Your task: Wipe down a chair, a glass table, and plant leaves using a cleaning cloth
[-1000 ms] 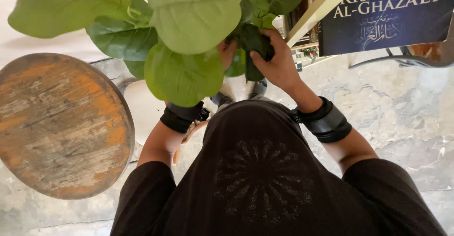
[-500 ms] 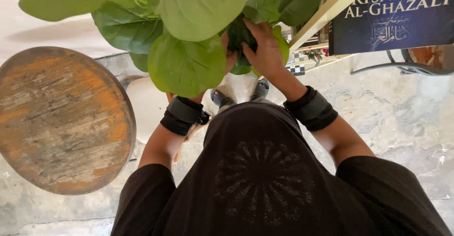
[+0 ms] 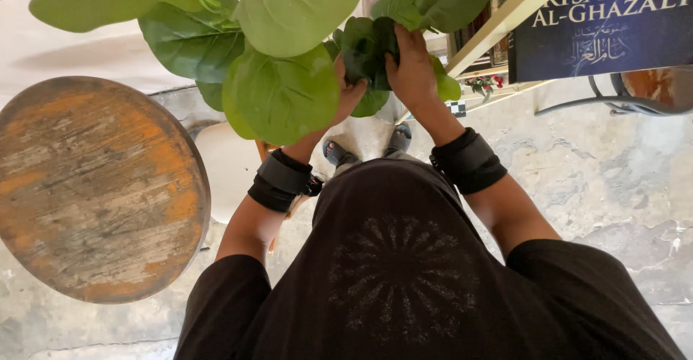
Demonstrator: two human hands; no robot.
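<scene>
A leafy plant (image 3: 289, 13) with big green leaves fills the top of the head view. My right hand (image 3: 411, 67) presses on a dark green leaf (image 3: 368, 46) from above, fingers closed over it. My left hand (image 3: 349, 93) reaches up under the same leaf, mostly hidden behind a large leaf (image 3: 285, 96). Both wrists wear black bands (image 3: 469, 161). My black garment (image 3: 397, 273) covers the lower middle of the view.
A round worn wooden table top (image 3: 94, 187) with orange patches stands at left. A white pot (image 3: 227, 168) sits below the leaves. A shelf edge (image 3: 516, 2) with a dark blue book (image 3: 606, 24) is at top right. The floor (image 3: 613, 165) is cracked concrete.
Both hands have risen a little with the dark leaf between them, and the view has shifted slightly; the leaves sit higher in the frame.
</scene>
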